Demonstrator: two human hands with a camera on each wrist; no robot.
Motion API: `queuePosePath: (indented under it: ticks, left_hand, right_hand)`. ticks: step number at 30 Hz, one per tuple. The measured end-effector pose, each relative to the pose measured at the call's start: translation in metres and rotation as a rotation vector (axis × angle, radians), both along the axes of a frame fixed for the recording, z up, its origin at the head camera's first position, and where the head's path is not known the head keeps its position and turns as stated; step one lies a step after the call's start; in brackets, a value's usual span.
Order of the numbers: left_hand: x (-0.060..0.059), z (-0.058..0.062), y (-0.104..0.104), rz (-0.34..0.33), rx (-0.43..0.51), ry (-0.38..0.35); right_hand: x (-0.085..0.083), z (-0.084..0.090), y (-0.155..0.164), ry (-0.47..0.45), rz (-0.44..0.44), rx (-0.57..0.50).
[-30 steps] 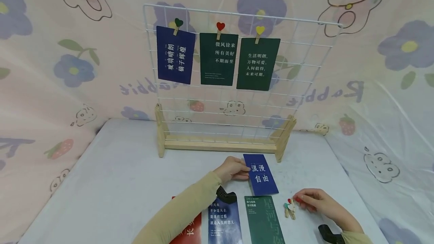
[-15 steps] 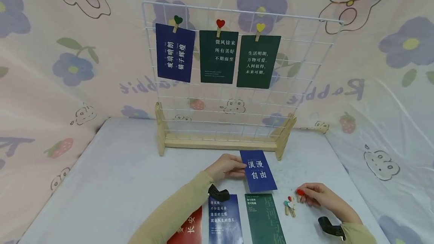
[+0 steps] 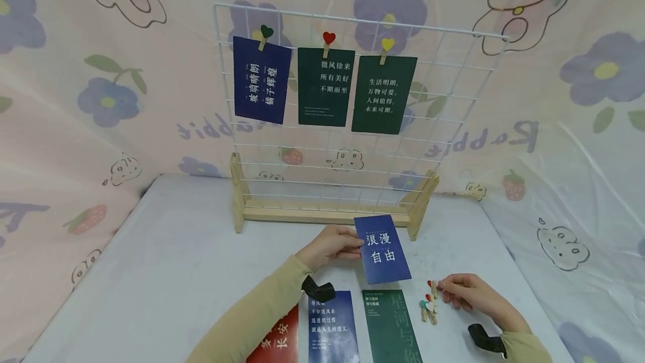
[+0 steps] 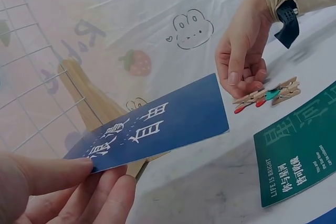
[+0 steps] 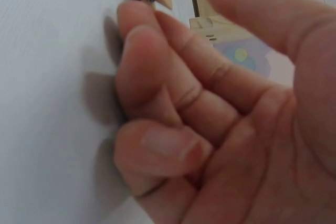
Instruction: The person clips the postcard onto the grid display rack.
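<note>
Blue card with white characters (image 3: 385, 269): held tilted at lower centre-right of the head frame, apparently clear of the white table (image 3: 166, 273); liable to swivel or slip, being supported along one edge only
Left hand (image 3: 330, 245): gripping that card's left edge between thumb and fingers; could bend or crease it through too tight a pinch
Right hand (image 3: 468, 293): at lower right, fingers loosely curled, thumb apart, nothing held; cannot tell whether touching the nearest clothespin (image 3: 434, 290)
Heart clothespins (image 3: 430, 307): bunched left of the right fingertips; prone to scatter or come up two together, from lying so close
Right wooden foot (image 3: 422, 206): just above the held card in the head frame; could snag its top edge during a low forward reach
White wire grid (image 3: 322, 17): at upper centre, bearing three clipped cards (image 3: 317, 93); could rock if bumped
</note>
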State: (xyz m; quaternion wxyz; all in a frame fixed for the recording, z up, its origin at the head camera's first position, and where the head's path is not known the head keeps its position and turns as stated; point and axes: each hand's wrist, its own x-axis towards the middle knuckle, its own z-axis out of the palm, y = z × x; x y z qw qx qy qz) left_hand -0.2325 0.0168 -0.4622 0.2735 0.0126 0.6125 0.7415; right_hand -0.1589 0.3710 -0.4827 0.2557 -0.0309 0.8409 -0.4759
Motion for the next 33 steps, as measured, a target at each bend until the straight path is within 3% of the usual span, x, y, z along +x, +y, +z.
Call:
queuePosePath:
  ticks: [10,17,24,33]
  left_hand:
    - [0.001,0.002,-0.004,0.014,-0.005,0.022]
    - [0.002,0.001,-0.003,0.0,-0.012,0.035]
    - [0.002,0.0,-0.003,0.003,-0.007,0.033]
    - [-0.001,0.001,-0.004,0.002,0.001,0.03]
  right_hand:
    - [-0.005,-0.004,-0.02,0.085,-0.12,0.234]
    - [-0.005,-0.002,-0.023,0.11,-0.089,0.161]
    - [-0.01,-0.004,-0.026,0.11,-0.154,0.219]
    - [-0.01,-0.001,-0.019,0.107,-0.078,0.148]
